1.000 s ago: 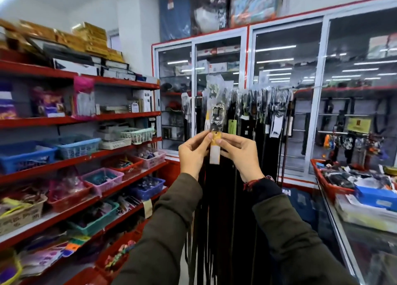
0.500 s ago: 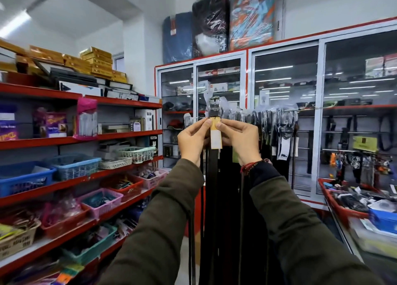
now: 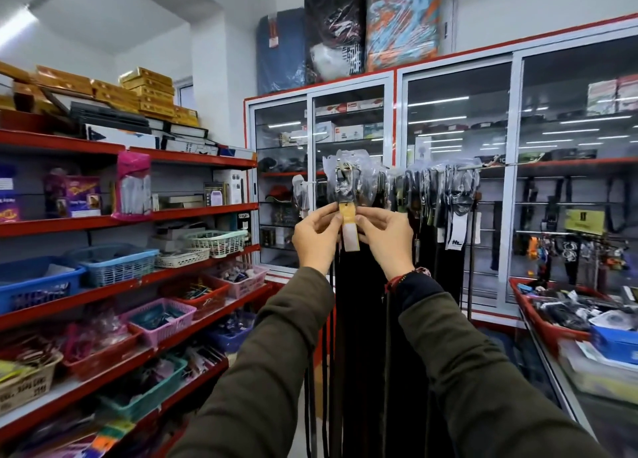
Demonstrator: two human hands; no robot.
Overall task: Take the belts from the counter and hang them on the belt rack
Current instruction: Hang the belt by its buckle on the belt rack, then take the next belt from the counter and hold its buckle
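Observation:
A black belt (image 3: 348, 319) with a plastic-wrapped buckle and a yellow-and-white tag hangs straight down in front of me. My left hand (image 3: 316, 238) and my right hand (image 3: 386, 238) pinch it from either side just below the buckle, at the tag. The buckle end is raised level with the left end of the belt rack (image 3: 490, 164), a horizontal rod in front of the glass cabinets. Several other black belts (image 3: 438, 222) hang from that rod to the right. Whether the held buckle is hooked on the rod is hidden by its wrapping.
Red shelves (image 3: 193, 212) with baskets of small goods run along the left. Glass-door cabinets (image 3: 455, 167) stand behind the rack. At the right, a glass counter (image 3: 566, 399) carries a red tray (image 3: 542, 323) and a blue box (image 3: 618, 343) of items.
Both hands have lifted the belt's buckle end upward and slightly forward toward the rod's left end. My view has tilted up, showing more ceiling and cabinet tops.

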